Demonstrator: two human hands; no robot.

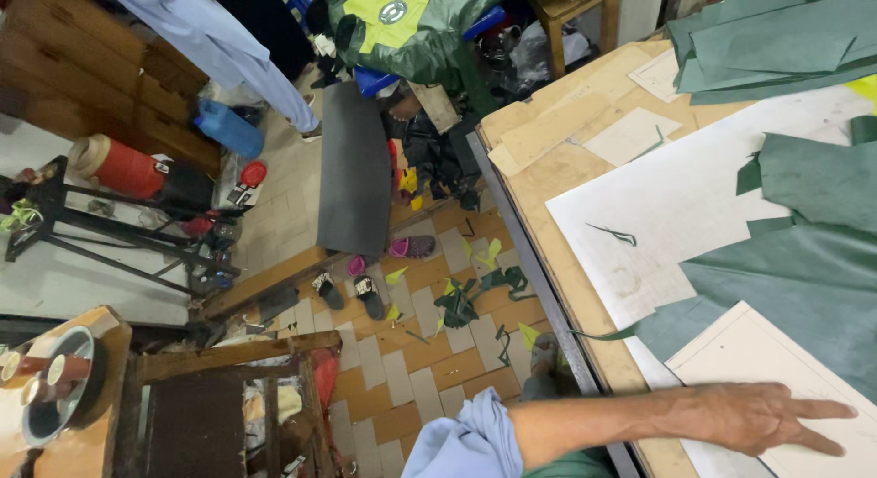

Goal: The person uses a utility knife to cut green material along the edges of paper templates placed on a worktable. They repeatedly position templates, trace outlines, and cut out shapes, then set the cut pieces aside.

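On pale pattern card (731,350), over green fabric (804,277): right hand (758,416) laid flat, fingers spread, gripping nothing. Holding-down stage, probably. Next move: steady pressure required, card apt to slide.

Open left hand (763,416) presses white pattern board (776,359).

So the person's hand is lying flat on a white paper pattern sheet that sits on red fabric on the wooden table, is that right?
Not quite. In the head view the fabric is dark green, not red. The rest holds: the hand lies flat, fingers spread, on the white paper pattern sheet, which sits on that fabric on the wooden table.
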